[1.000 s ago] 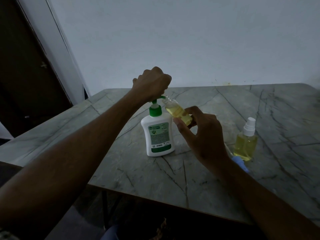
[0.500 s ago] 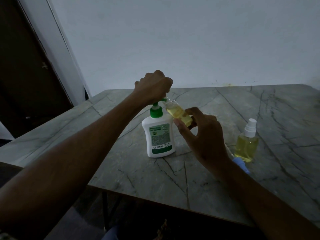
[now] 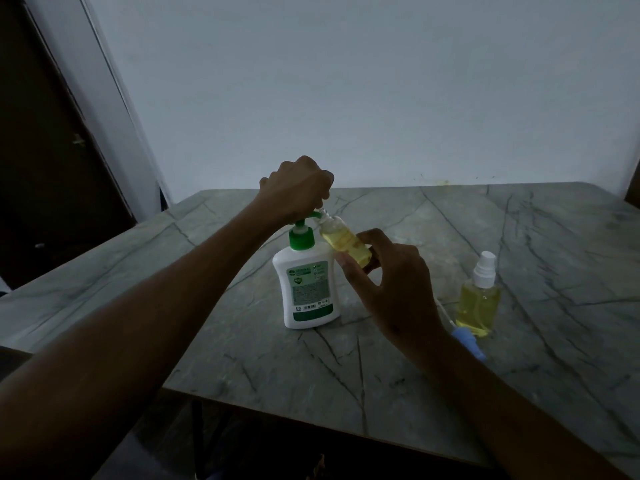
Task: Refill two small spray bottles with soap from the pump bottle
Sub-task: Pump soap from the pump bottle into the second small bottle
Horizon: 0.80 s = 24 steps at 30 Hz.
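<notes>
Right now my left hand (image 3: 298, 188) fists the pump bottle (image 3: 306, 289) head at table centre; my right hand (image 3: 388, 285) pinches the open spray bottle (image 3: 344, 240), tilted so its mouth meets the spout; the capped bottle (image 3: 479, 299) waits at three o'clock.

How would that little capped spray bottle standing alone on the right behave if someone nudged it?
The capped spray bottle would probably tip rather than slide: it stands tall and narrow on the smooth table. The yellow liquid fills most of it, so it likely feels fairly heavy for its size, which may steady it a little. Once down, it might roll.
</notes>
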Each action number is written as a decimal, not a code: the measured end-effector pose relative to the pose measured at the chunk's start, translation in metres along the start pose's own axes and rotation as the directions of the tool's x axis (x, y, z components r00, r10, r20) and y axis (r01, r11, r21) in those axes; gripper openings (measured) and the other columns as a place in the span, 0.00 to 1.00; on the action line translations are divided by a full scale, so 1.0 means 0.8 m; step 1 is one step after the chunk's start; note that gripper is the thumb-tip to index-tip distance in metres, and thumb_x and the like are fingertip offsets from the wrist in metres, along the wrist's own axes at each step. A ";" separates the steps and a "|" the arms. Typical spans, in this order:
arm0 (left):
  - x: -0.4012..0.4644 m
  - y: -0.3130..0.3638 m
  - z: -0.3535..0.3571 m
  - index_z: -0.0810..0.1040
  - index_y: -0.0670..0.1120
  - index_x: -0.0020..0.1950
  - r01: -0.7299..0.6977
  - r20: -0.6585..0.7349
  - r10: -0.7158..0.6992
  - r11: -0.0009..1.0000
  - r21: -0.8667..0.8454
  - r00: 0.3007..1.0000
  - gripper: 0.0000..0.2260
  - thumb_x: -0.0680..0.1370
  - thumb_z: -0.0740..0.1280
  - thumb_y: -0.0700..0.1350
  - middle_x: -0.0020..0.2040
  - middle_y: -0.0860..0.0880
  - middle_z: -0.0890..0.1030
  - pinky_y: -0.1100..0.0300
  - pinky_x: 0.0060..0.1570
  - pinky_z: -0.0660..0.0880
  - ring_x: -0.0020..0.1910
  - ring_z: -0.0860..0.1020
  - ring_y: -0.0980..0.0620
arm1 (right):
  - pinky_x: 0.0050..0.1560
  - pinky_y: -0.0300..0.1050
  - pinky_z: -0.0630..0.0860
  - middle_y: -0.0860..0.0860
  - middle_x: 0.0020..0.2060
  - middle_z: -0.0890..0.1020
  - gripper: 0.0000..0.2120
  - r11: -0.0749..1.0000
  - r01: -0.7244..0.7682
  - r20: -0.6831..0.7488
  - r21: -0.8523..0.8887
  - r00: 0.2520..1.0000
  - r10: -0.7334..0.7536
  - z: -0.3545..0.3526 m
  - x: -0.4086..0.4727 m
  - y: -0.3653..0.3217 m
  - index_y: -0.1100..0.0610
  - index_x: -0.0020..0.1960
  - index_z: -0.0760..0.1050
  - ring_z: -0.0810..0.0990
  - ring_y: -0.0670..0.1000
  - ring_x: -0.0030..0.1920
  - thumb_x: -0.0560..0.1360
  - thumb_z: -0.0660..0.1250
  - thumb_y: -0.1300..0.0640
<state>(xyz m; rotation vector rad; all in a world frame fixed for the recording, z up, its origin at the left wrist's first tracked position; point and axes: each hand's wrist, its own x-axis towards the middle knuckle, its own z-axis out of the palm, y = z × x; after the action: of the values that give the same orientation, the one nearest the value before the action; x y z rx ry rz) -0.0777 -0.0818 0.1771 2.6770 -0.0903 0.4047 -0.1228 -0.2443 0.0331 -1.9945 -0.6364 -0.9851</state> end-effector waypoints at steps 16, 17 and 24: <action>-0.006 0.005 -0.009 0.86 0.43 0.47 0.073 -0.042 -0.082 0.979 -0.188 0.996 0.19 0.70 0.60 0.52 0.40 0.51 0.88 0.39 0.62 0.79 0.47 0.87 0.47 | 0.50 0.41 0.76 0.42 0.41 0.82 0.18 0.996 -0.023 0.025 0.089 0.999 0.020 -0.001 0.003 0.002 0.51 0.65 0.71 0.81 0.39 0.39 0.83 0.59 0.40; -0.007 0.005 -0.009 0.86 0.44 0.47 0.085 -0.038 -0.095 0.973 -0.213 0.995 0.19 0.69 0.60 0.52 0.40 0.51 0.89 0.40 0.61 0.80 0.47 0.87 0.47 | 0.50 0.41 0.76 0.43 0.41 0.83 0.20 0.995 -0.032 0.025 0.093 0.999 0.030 -0.001 0.003 0.002 0.51 0.66 0.71 0.81 0.39 0.40 0.83 0.58 0.38; -0.006 0.012 -0.008 0.86 0.39 0.50 0.108 -0.093 -0.138 0.955 -0.275 0.986 0.10 0.81 0.65 0.42 0.43 0.47 0.89 0.43 0.59 0.83 0.46 0.88 0.47 | 0.46 0.42 0.81 0.47 0.42 0.84 0.20 0.992 -0.047 0.038 0.116 0.998 0.043 0.000 0.001 0.007 0.52 0.66 0.67 0.84 0.41 0.40 0.83 0.56 0.38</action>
<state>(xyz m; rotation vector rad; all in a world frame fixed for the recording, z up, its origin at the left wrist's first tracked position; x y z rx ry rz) -0.0855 -0.0879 0.1849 2.3725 0.0526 0.4659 -0.1184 -0.2474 0.0309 -1.9181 -0.6503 -0.8677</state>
